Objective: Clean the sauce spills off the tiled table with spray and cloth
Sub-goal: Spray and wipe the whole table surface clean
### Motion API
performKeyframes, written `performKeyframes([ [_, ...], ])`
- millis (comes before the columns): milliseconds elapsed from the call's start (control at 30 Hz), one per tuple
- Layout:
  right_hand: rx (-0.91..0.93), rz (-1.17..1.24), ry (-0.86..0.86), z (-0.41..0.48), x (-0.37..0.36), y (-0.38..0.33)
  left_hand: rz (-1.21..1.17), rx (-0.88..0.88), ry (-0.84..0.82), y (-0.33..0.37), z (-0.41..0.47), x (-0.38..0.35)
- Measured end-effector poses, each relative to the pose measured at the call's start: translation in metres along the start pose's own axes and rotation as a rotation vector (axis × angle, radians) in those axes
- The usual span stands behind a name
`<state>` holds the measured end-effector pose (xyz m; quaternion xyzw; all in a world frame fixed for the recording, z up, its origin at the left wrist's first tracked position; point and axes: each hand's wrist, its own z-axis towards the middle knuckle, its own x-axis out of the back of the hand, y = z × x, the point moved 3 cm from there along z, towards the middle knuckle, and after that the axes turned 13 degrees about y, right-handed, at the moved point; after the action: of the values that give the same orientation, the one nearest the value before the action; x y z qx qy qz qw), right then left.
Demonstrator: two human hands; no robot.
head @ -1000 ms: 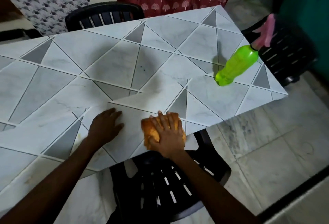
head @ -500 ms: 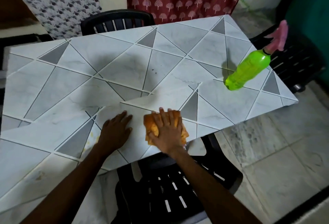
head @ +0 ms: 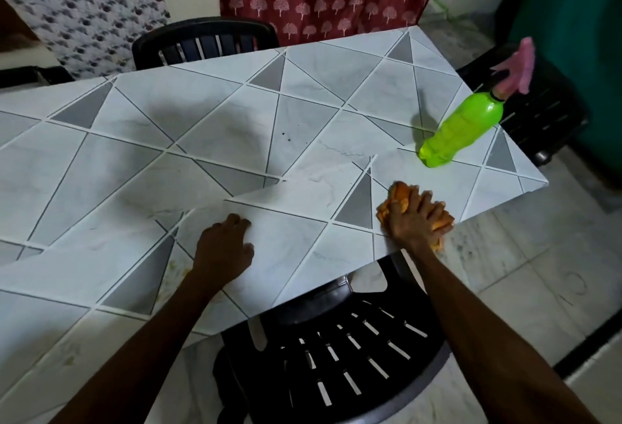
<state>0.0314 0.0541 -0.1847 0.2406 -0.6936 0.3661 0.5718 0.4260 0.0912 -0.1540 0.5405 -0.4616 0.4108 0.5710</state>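
The fingers (head: 422, 199) of the right hand (head: 415, 221) lie fairly straight across a bunched orange cloth (head: 397, 196), pressing it down at the near edge of the tiled surface (head: 134, 161), towards its near right corner. The left hand (head: 223, 252) rests on the surface further left, holding nothing, its fingers slightly bent. A yellowish smear (head: 175, 265) lies just beside the left wrist. Small dark specks (head: 287, 134) sit mid-surface. A green spray bottle (head: 461, 134) with a pink trigger stands near the right edge, well apart from the cloth. A black chair (head: 330, 356) is tucked under the near edge.
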Motion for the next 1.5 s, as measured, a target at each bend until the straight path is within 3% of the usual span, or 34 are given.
performKeyframes([
  [133,0.066,-0.002,-0.017,0.029,-0.011,-0.051,-0.057,-0.044,0.028,-0.008,-0.005,-0.004],
  [267,0.340,-0.010,-0.082,-0.004,-0.025,-0.120,-0.203,-0.059,0.018,-0.032,-0.005,-0.001],
  [467,0.914,-0.068,-0.174,-0.172,-0.049,-0.174,-0.354,-0.018,0.116,-0.074,-0.020,0.016],
  [600,1.064,-0.009,-0.168,-0.257,-0.042,-0.137,-0.199,0.009,0.156,-0.117,-0.035,0.026],
  [733,0.895,-0.117,-0.126,-0.223,-0.029,-0.107,-0.115,0.021,0.205,-0.161,-0.046,0.035],
  [833,0.568,-0.102,-0.122,-0.183,-0.040,-0.142,-0.105,0.050,0.224,-0.192,-0.058,0.033],
  [900,0.457,-0.034,-0.116,-0.178,-0.053,-0.191,-0.106,0.042,0.203,-0.204,-0.069,0.027],
  [1033,0.720,-0.041,-0.140,-0.240,-0.078,-0.258,-0.135,0.040,0.132,-0.209,-0.078,0.021],
  [1167,0.966,-0.035,-0.151,-0.324,-0.063,-0.212,-0.142,0.071,0.102,-0.206,-0.073,0.023],
  [1333,0.835,-0.104,-0.102,-0.307,-0.038,-0.143,-0.110,0.062,0.106,-0.210,-0.083,0.011],
  [1500,0.545,-0.070,-0.071,-0.232,-0.074,-0.236,-0.088,0.068,0.124,-0.215,-0.086,0.002],
])
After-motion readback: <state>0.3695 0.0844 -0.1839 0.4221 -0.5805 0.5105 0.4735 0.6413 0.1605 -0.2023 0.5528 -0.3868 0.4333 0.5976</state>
